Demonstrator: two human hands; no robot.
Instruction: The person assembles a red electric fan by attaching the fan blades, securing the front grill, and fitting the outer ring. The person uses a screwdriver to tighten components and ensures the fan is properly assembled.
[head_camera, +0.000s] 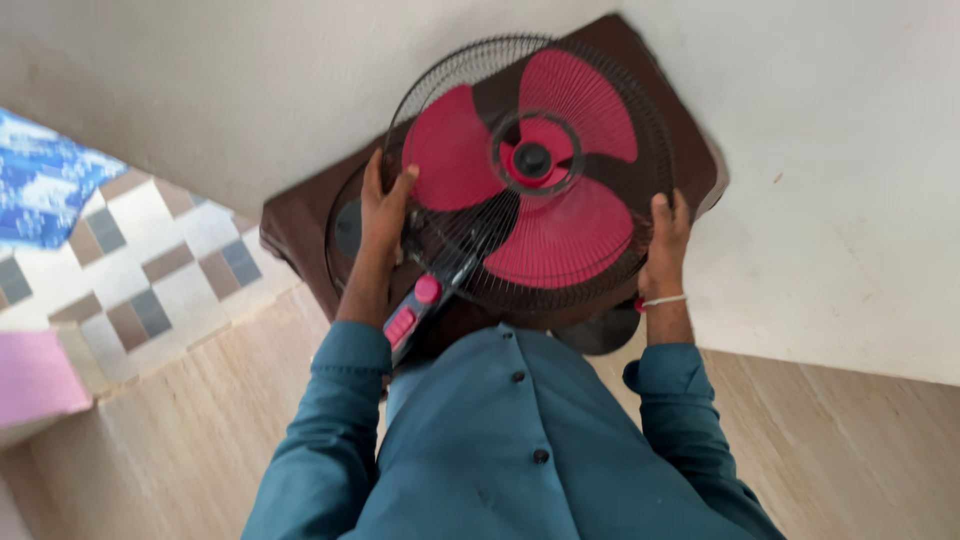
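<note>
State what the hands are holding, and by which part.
Both hands grip the round black wire-guard fan with red blades by the rim of its guard: left hand on one side, right hand on the opposite side.

Soft, even daylight is filling the scene, bright without harsh glare. The pale plastered wall (830, 180) is reading nearly washed out at the upper right. A faint shadow is gathering under the round black wire-caged fan with red blades (535, 165), darkening the brown bench (300, 225) beneath it. Motion blur is softening the whole picture; the cage wires are smearing, and the chequered floor tiles (150, 270) at the left edge are looking hazy and stretched.
</note>
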